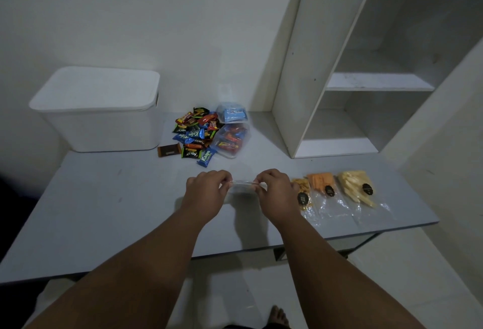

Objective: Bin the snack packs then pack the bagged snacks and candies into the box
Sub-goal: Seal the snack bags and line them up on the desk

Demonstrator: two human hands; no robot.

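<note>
Both my hands hold a clear empty plastic bag (241, 187) over the middle of the grey table (104, 211). My left hand (206, 192) pinches its left edge and my right hand (277, 192) pinches its right edge. A heap of small colourful snack packs (196, 135) lies behind them, with a brown pack (169, 150) at its left. Two clear tubs lie beside the heap: one with blue contents (232, 113) and one with red packs (231, 141). Three bagged snacks lie at the right: brown (302, 192), orange (322, 185) and pale yellow (356, 187).
A white lidded bin (99, 109) stands at the back left of the table. A white shelf unit (339, 80) rises at the back right. The table's front edge runs close below my wrists, and a bare foot (279, 315) shows on the floor.
</note>
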